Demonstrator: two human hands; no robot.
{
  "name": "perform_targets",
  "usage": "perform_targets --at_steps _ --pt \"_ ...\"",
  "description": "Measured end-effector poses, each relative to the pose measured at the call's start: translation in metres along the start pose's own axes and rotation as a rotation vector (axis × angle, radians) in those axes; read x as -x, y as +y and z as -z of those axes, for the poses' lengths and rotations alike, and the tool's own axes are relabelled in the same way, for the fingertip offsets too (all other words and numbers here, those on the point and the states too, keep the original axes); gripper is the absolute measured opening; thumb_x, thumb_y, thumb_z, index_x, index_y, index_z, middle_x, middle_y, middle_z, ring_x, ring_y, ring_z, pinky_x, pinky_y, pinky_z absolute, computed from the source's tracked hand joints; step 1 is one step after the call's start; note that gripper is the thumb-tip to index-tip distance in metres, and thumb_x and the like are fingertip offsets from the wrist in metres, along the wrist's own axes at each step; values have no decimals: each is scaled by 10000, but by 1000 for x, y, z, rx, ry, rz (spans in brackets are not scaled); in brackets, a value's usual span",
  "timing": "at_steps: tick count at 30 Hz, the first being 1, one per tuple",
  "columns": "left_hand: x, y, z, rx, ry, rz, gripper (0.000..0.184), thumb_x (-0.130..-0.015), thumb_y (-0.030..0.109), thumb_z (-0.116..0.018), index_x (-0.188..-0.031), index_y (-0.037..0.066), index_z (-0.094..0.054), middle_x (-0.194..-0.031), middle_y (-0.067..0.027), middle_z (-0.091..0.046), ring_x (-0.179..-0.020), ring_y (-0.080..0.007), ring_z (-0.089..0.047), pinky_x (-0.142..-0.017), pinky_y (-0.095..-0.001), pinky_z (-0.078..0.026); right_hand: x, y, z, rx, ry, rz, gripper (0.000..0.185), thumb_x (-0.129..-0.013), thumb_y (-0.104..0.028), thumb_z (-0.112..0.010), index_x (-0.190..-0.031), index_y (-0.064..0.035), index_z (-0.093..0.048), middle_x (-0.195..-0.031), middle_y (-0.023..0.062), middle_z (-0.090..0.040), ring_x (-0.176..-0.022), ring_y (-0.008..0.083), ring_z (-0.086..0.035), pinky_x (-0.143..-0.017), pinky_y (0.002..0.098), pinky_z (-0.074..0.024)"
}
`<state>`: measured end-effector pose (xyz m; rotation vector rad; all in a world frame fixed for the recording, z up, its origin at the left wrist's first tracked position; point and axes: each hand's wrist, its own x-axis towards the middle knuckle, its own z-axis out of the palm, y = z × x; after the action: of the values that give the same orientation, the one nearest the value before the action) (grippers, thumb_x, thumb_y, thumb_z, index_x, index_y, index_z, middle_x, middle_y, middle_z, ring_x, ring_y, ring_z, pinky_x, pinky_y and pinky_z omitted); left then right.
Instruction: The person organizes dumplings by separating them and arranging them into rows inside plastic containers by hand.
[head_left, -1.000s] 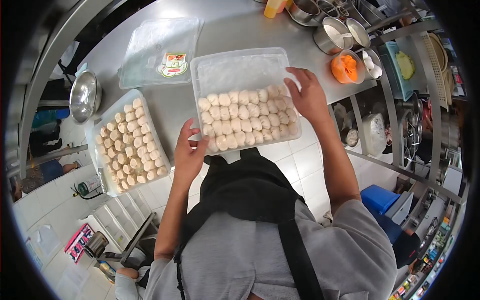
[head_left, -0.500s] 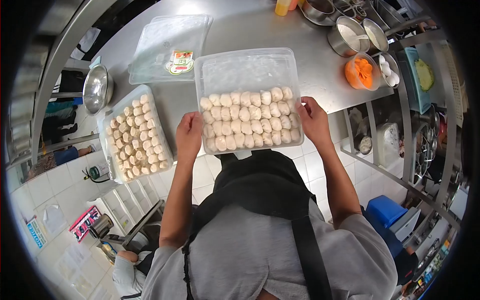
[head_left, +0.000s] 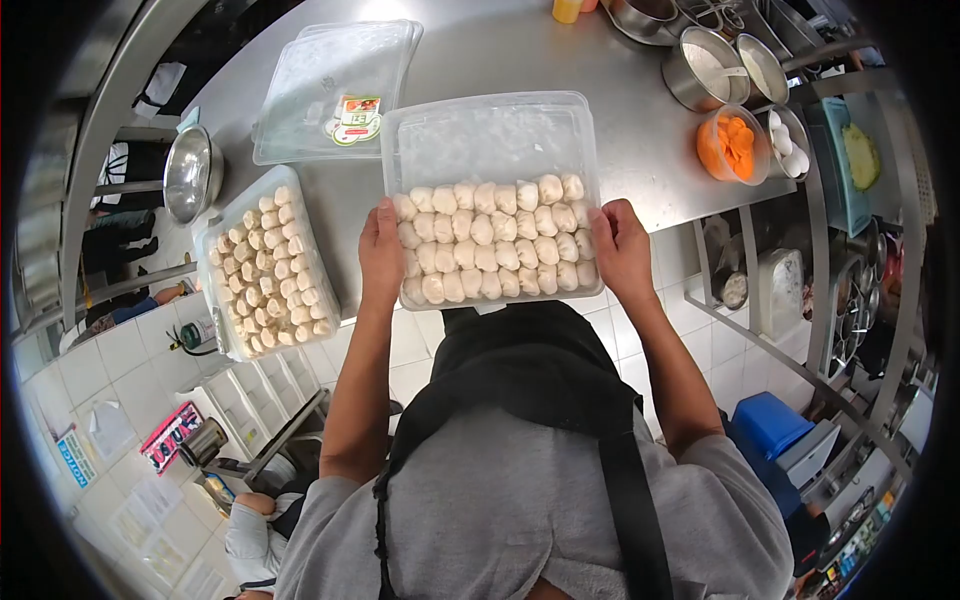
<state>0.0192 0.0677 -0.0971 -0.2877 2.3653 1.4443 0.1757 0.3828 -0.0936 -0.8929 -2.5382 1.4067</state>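
A clear plastic container (head_left: 488,140) is held in front of me by its two short sides. Rows of pale dumplings (head_left: 490,240) fill its near part, and its far part is bare. My left hand (head_left: 380,258) is closed on the left wall, and my right hand (head_left: 622,248) grips the right wall. Most of the fingers are hidden under or behind the container. To the left lies a second container (head_left: 322,268), packed with more dumplings (head_left: 268,265). Beyond it are stacked clear lids (head_left: 330,75) with a colourful label (head_left: 356,120).
The steel table (head_left: 500,50) curves around in front. On its right are an orange-filled tub (head_left: 733,145), a tub of eggs (head_left: 788,145) and a steel pot (head_left: 706,68). A metal bowl (head_left: 192,175) is at far left. Another person's arm (head_left: 252,503) shows at lower left.
The held container has shifted very slightly left in view, with both hands still on it. The surroundings have shifted a little as my head moved.
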Motion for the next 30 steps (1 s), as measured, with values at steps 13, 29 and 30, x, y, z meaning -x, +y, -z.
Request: perform_targets --at_steps 13,29,30 --pt "2 -29 11 314 -88 62 685 -1180 521 -449 -1426 -89 -639 -1341 -156 -702 -1242 -205 -621 -1110 -368 -482 12 -6 -15 -659 -82 -263 441 -1139 -322 -647 -1428 10 -611 -1271 98 -735 -1147 146 -665 -1007 313 -529" --pt "-7 -37 40 53 -129 -33 510 -1068 391 -714 -1355 -30 -701 -1166 -102 -777 -1049 -155 -708 -911 -316 -548 80 88 272 -867 227 -248 748 -1184 -533 -413 -1619 76 -427 -1605 228 -557 -1460 351 -582 -1226 486 -473" --pt "-7 -52 37 12 -170 -7 477 -1043 352 -762 -1319 -35 -717 -1116 -105 -793 -1007 -146 -719 -891 -307 -560 87 89 279 -886 215 -222 755 -1183 -538 -414 -1621 77 -421 -1608 227 -555 -1464 355 -579 -1224 485 -475"
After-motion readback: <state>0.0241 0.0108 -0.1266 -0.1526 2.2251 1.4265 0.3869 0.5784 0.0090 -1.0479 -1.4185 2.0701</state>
